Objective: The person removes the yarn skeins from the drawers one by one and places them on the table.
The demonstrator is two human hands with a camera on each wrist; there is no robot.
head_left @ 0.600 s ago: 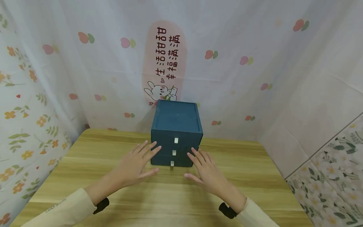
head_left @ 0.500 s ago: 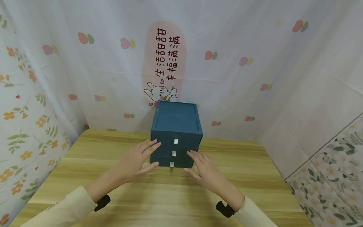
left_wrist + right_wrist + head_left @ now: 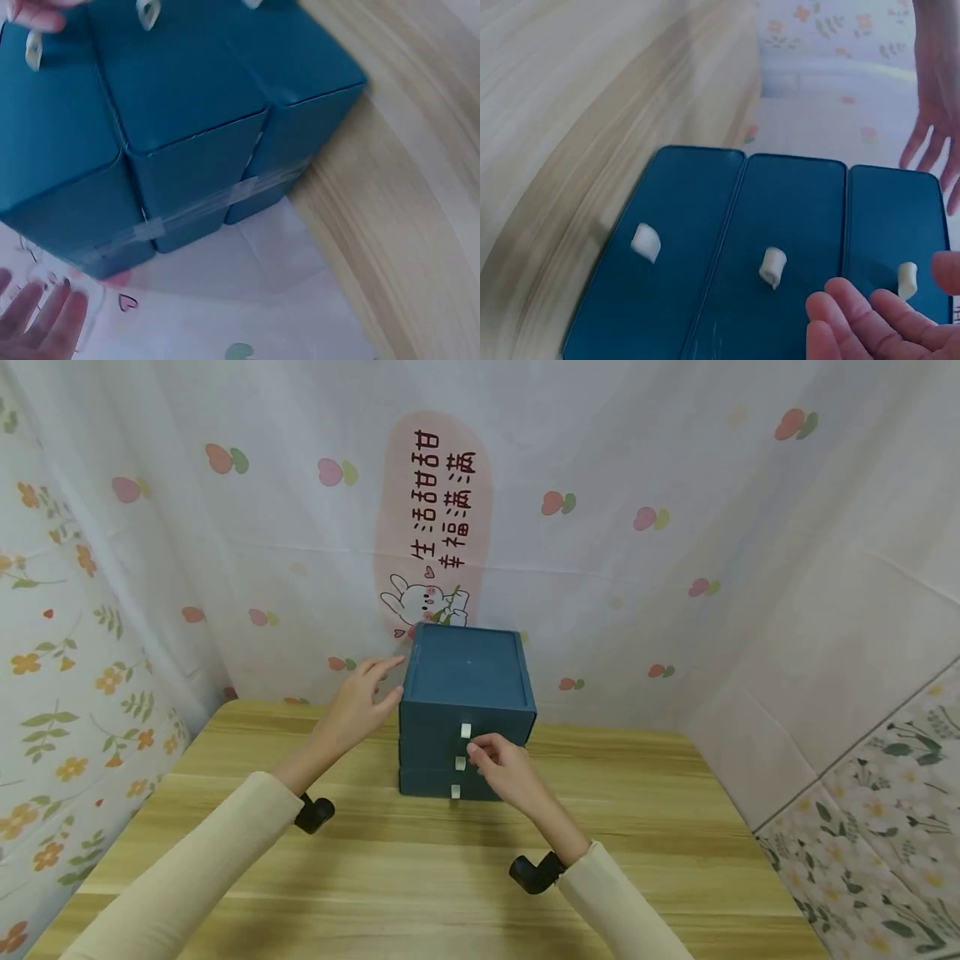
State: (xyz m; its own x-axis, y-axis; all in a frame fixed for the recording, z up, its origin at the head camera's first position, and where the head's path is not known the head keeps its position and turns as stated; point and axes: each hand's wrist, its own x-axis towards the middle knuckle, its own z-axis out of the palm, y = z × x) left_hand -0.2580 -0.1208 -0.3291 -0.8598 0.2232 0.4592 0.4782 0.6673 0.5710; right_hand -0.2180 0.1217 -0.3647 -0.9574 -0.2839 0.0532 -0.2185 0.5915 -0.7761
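A small dark blue cabinet with three stacked drawers stands on the wooden table; the drawers look closed. Each front has a short white pull tab, the top tab being closest to my right hand. In the right wrist view, the fingers and thumb of that hand lie apart on either side of the top drawer's tab, not pinching it. My left hand is at the cabinet's upper left side, fingers extended; whether it touches is unclear. Clear tape crosses the cabinet's side.
The wooden table runs under both arms. A white curtain with fruit prints hangs right behind the cabinet. Floral cloth borders the left, and black wrist-camera mounts hang below the wrists.
My left hand has moved up and back from the cabinet's front to its left side. My right hand has moved left and up toward the top tab, its fingers drawing together.
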